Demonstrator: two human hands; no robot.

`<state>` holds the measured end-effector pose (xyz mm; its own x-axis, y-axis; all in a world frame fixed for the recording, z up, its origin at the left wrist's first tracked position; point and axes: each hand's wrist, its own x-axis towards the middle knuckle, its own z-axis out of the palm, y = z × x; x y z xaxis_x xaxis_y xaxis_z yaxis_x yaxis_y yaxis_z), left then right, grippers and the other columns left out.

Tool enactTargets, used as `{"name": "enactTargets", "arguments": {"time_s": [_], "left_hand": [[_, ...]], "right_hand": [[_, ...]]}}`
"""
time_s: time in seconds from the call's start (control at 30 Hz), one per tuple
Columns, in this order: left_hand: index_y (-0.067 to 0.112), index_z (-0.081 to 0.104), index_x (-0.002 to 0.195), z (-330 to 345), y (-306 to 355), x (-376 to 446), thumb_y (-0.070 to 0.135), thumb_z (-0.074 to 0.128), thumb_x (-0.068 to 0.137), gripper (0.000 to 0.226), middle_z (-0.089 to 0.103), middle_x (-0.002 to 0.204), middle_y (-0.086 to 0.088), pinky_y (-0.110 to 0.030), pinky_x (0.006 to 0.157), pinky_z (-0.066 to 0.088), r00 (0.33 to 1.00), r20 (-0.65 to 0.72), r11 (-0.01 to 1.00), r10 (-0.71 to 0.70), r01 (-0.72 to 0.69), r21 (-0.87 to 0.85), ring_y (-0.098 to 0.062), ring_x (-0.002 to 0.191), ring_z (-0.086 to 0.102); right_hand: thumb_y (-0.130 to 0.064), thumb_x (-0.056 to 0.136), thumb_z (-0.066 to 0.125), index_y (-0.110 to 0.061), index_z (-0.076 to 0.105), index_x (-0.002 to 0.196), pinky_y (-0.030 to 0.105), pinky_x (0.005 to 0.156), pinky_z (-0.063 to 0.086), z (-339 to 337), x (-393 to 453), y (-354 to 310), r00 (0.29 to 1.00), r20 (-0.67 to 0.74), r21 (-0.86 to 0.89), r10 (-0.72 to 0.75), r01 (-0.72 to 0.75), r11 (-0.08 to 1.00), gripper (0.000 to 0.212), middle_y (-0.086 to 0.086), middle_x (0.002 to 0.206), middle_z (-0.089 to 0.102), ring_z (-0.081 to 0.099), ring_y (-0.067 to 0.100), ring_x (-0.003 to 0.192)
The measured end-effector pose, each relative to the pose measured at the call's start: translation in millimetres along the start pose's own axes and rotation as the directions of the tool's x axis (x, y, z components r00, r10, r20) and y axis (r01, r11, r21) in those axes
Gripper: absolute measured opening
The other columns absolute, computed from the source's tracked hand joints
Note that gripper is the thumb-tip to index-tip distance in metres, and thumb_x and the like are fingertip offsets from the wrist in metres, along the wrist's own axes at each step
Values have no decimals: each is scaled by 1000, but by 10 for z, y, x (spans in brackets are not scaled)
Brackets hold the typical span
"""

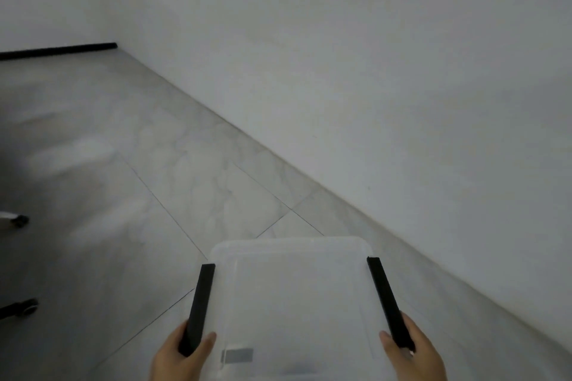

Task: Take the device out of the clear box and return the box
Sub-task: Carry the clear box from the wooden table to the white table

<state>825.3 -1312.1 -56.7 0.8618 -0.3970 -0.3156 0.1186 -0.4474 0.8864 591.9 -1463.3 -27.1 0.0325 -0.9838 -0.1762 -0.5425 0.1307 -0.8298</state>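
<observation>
A white wall (pixel 371 56) meets a grey tiled floor (pixel 154 179) along a diagonal line. Two castors (pixel 21 221) sit at the left edge, well apart from the box (pixel 294 297) — clear, lidded, held low in the middle above the floor. The left hand (pixel 179 356) is closed on its left black handle (pixel 199 306), the right hand (pixel 413 353) on the right handle (pixel 388 303), thumbs resting on the lid. No device shows through — the contents are too blurred to tell.

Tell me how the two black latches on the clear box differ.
The left latch leans its far end rightward; the right latch leans leftward. The left hand covers the left latch's near end, the right hand the right latch's. Both are long black bars on the clear box sides, each under a hand's grip.
</observation>
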Motion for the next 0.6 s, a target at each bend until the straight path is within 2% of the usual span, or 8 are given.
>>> {"name": "enactTargets", "arguments": {"time_s": [0.1, 0.2, 0.33, 0.4, 0.43, 0.5, 0.53, 0.6], "left_hand": [[-12, 59, 103, 258, 356, 700, -2, 72, 69, 38, 56, 89, -13, -40, 87, 39, 996, -72, 999, -47, 47, 3, -32, 88, 53], [-10, 61, 102, 364, 692, 1355, -1, 73, 68, 37, 59, 85, -17, -37, 80, 40, 972, -227, 998, -63, 54, -45, -28, 81, 52], [-9, 60, 105, 329, 1020, 2129, -1, 73, 68, 40, 60, 88, -18, -35, 81, 39, 918, -378, 992, -118, 89, -94, -25, 82, 52], [-10, 60, 103, 310, 1140, 2440, -2, 72, 68, 38, 62, 90, -22, -37, 85, 43, 885, -440, 985, -151, 98, -139, -27, 84, 54], [-11, 61, 101, 301, 1150, 2627, -3, 72, 67, 36, 63, 90, -24, -32, 84, 45, 865, -474, 982, -166, 101, -160, -28, 84, 55], [-12, 62, 98, 284, 1157, 3025, -4, 72, 67, 34, 64, 88, -24, -4, 65, 44, 834, -517, 978, -193, 122, -169, -26, 82, 54], [-12, 62, 98, 283, 1200, 3206, -4, 72, 67, 34, 63, 86, -22, 0, 58, 42, 831, -515, 975, -210, 139, -173, -24, 81, 52], [-14, 62, 97, 222, 1298, 3737, -4, 72, 67, 33, 60, 83, -20, -10, 63, 42, 819, -514, 965, -253, 176, -195, -23, 81, 51]], "right_hand": [[0, 74, 66, 0, 53, 121, 27, 82, 32, 506, 852, -386, 996, 65, 10, -54, 54, 999, 48, 15, 97, 56, 46, 23, 87], [2, 74, 66, 0, 53, 120, 27, 81, 33, 1072, 1644, -934, 979, 148, 29, -140, 137, 990, 48, 14, 92, 53, 47, 24, 86], [2, 74, 66, 1, 52, 121, 28, 80, 37, 1853, 2384, -1631, 930, 287, 46, -228, 224, 973, 49, 12, 93, 53, 49, 26, 86], [3, 73, 67, 2, 53, 120, 20, 73, 40, 2229, 2625, -1900, 907, 339, 41, -250, 251, 967, 49, 12, 91, 53, 49, 27, 85], [5, 72, 68, 3, 54, 119, 17, 71, 41, 2448, 2755, -2021, 895, 361, 49, -261, 262, 964, 49, 13, 89, 53, 49, 27, 83], [6, 70, 69, 5, 55, 117, 20, 73, 40, 2896, 3002, -2255, 870, 411, 32, -271, 283, 959, 49, 15, 84, 53, 49, 29, 80], [6, 69, 69, 6, 55, 117, 22, 75, 38, 3085, 3109, -2373, 862, 431, 16, -268, 290, 957, 49, 17, 85, 54, 49, 29, 80], [5, 70, 69, 6, 54, 118, 24, 79, 36, 3603, 3383, -2680, 853, 463, -6, -240, 274, 962, 49, 20, 94, 59, 48, 27, 82]]}}
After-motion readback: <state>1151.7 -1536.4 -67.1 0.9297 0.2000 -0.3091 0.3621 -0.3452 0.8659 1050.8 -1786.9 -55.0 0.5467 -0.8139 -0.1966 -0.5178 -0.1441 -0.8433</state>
